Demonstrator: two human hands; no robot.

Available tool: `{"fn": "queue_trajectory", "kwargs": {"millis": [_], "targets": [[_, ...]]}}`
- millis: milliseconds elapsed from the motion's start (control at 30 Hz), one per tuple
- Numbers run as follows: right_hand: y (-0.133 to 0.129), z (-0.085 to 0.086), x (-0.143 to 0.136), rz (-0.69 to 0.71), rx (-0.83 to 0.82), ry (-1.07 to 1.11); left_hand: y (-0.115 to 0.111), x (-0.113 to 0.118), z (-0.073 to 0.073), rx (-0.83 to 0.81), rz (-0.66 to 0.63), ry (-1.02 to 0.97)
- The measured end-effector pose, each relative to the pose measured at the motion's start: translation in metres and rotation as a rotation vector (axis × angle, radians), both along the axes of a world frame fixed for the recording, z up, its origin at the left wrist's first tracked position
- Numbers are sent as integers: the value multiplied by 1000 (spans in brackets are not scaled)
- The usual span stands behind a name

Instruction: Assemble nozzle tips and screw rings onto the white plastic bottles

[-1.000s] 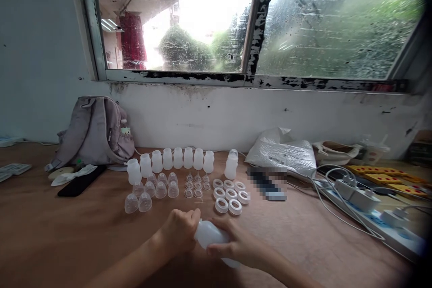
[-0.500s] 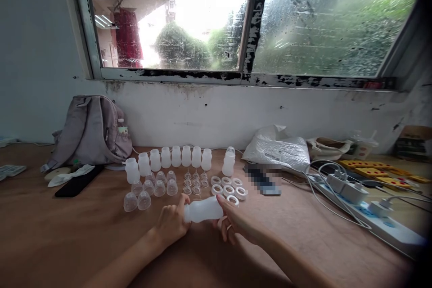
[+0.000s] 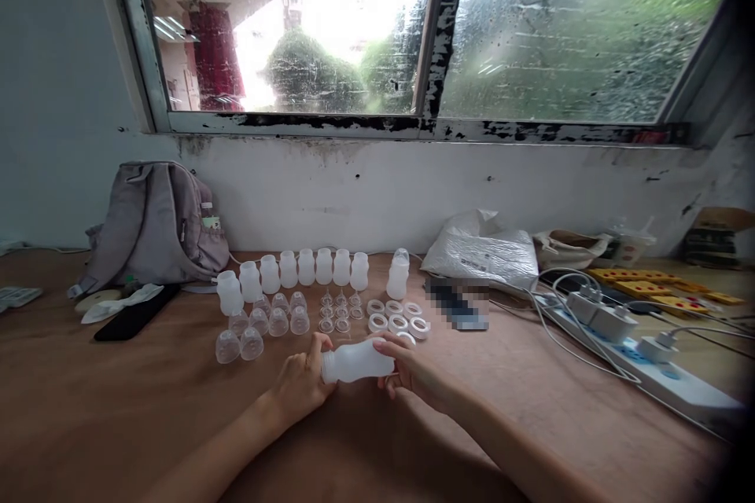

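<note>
Sideways, bottle [image 3: 356, 361] in hands [image 3: 300, 383] [image 3: 422, 374], parcel print [image 3: 475, 263] blurred

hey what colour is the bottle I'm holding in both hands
The held bottle is a frosted, milky white, seen best in the head view.

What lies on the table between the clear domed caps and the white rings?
In the head view, a cluster of small clear teat-shaped pieces sits between the clear domed caps and the white rings.
</note>
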State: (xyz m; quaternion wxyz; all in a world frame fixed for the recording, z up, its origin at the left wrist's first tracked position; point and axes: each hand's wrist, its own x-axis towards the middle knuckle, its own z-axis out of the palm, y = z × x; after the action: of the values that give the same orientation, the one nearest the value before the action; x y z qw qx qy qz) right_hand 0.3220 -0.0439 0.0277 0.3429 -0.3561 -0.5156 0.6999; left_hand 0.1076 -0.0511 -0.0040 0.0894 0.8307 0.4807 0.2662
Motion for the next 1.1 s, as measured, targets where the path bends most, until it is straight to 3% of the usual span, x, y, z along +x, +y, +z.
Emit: {"fn": "queue_trajectory", "kwargs": {"millis": [167, 400, 700, 833, 967, 1100], "targets": [[5, 0, 3, -130, 42, 80, 1, -2, 7, -13, -101, -149], [9, -2, 6, -152, -3, 183, 3, -9, 9, -70, -240, -397], [6, -1, 4, -159, 46, 166, 5, -12, 14, -75, -80, -445], [1, 2, 3, -87, 95, 138, 6, -11, 17, -98, 20, -536], [-7, 0, 2, 9, 182, -23, 14, -13, 15, -161, 123, -662], [-11, -5, -3, -56, 313, -136, 20, -18, 14, -131, 176, -711]]}}
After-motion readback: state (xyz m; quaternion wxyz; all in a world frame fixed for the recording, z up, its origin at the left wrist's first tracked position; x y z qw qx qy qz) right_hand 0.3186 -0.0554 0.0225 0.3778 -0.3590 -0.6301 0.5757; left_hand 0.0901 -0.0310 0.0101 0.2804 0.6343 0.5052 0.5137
